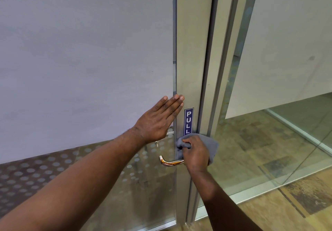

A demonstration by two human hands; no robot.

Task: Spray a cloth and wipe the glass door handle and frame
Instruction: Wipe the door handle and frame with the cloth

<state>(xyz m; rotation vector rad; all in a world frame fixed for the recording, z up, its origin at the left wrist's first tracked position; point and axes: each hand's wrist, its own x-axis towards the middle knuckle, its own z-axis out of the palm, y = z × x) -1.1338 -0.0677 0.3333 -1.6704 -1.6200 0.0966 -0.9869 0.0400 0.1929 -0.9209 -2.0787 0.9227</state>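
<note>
Head view — right hand (196, 154) closed around a bunched grey cloth (210, 145), pressing it on the metal door frame (192, 51), just under the blue PULL sticker (188, 121). Chrome lever handle (169, 161) juts left below that fist. Left hand (158, 121) — flat, fingers together, on the frosted glass (80, 51), fingertips touching the frame.
</note>
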